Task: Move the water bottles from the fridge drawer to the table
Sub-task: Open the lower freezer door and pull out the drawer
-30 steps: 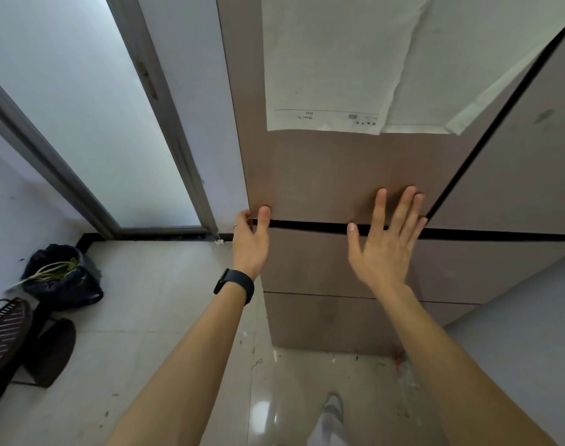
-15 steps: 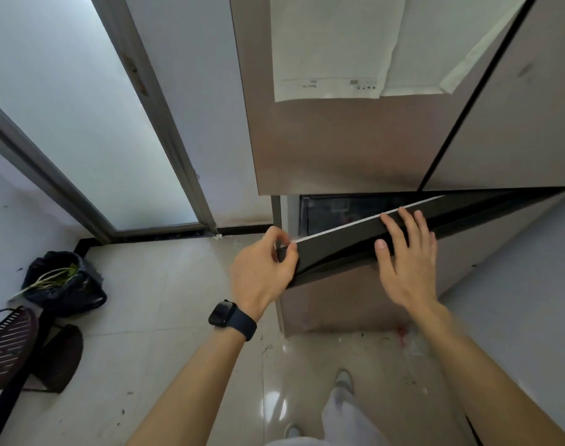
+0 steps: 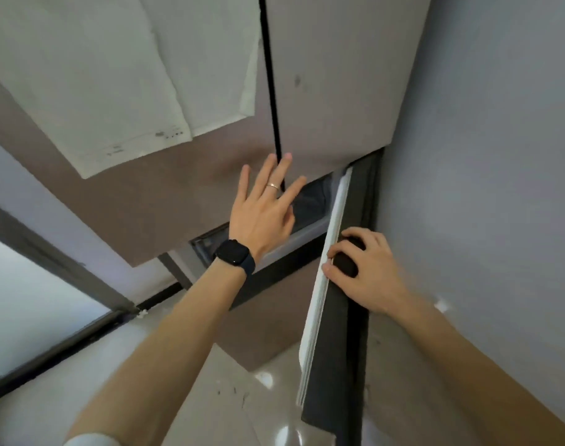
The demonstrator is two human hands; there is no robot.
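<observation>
The fridge drawer [image 3: 319, 300] stands pulled out from the lower part of the fridge, its front panel running toward the camera along the right side of the view, with a white seal along the inner edge and a dark outer face. Behind the panel a narrow dark opening [image 3: 310, 201] shows under the upper doors; what lies inside is too dim and blurred to make out, and no water bottles can be told apart there.

The right hand [image 3: 364, 272] rests on the top edge of the drawer front, fingers curled over the dark edge and the thumb against the white seal, gripping it. The left hand [image 3: 265, 210] is held up in front of the opening, spread, fingers apart and straight, holding nothing; whether it touches the door behind it cannot be told. It bears a ring [image 3: 272, 186] on one finger and a dark watch [image 3: 232, 254] on the wrist.

Above, the two upper fridge doors [image 3: 332, 75] are closed, a thin black gap between them. White paper sheets [image 3: 113, 75] hang on the left door. A grey wall [image 3: 483, 156] stands just beside the fridge on the right. Below, the glossy tiled floor [image 3: 229, 397] shows dark specks, and a frosted glass door [image 3: 33, 310] with a dark frame lies at the left.
</observation>
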